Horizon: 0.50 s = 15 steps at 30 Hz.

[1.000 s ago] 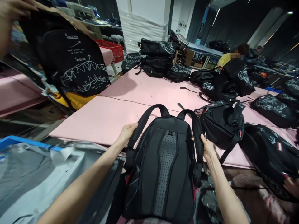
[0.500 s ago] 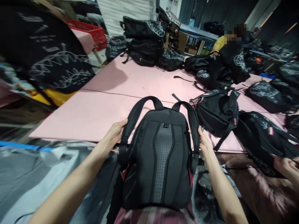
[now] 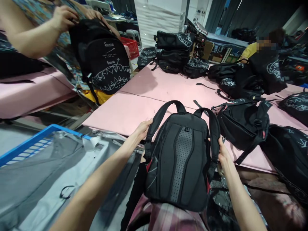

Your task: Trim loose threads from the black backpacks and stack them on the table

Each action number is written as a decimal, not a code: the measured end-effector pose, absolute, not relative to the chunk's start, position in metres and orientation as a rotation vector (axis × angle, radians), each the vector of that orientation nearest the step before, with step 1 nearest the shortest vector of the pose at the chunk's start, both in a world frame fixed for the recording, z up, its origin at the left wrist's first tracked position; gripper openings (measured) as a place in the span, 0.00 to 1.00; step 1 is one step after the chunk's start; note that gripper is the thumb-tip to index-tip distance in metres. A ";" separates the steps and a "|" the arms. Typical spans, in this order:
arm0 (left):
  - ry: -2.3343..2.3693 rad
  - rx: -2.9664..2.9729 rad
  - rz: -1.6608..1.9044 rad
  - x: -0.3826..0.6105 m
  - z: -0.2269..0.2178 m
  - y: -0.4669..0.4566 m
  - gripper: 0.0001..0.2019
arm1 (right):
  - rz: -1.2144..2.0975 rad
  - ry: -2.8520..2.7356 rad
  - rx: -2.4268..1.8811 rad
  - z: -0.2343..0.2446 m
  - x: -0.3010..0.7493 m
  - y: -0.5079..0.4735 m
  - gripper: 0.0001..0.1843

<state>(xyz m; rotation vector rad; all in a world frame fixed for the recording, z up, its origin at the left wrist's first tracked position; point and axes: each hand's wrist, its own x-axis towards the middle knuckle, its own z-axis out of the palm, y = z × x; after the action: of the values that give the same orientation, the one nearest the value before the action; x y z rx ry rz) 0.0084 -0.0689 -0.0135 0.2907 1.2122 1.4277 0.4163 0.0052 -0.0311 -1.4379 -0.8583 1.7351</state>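
A black backpack (image 3: 180, 160) with a grey dotted strip down its back panel stands upright on my lap, back side toward me. My left hand (image 3: 142, 129) grips its left shoulder strap near the top. My right hand (image 3: 222, 153) is closed on the right shoulder strap lower down. The bag's top leans against the edge of the pink table (image 3: 130, 110).
Another person at the upper left holds a black backpack with white tooth print (image 3: 106, 62). Several more black backpacks (image 3: 243, 123) lie on the pink table, with a stack (image 3: 172, 53) at the back. A blue crate lined with grey plastic (image 3: 36, 150) is at my left. A seated person (image 3: 262, 51) works at the far right.
The view has swung left and the backpack now sits further right in it. My grip on both straps is unchanged. The person at left now shows clearly, holding up their backpack.
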 end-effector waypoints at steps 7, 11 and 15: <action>1.282 0.270 1.426 0.012 0.000 -0.079 0.06 | 1.672 -0.783 -1.404 -0.040 0.416 -0.007 0.26; 1.403 0.359 1.393 0.014 -0.010 -0.104 0.06 | 1.507 -0.740 -1.451 -0.044 0.424 -0.025 0.18; 1.515 0.395 1.181 0.017 -0.048 -0.144 0.12 | 1.445 -0.719 -1.497 -0.061 0.446 -0.049 0.19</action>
<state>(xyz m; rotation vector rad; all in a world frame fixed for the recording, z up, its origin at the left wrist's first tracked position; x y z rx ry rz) 0.0169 -0.1444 -0.0480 0.3950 1.5154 1.1814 0.4455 -0.0492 -0.0613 -1.4967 -0.7185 1.4447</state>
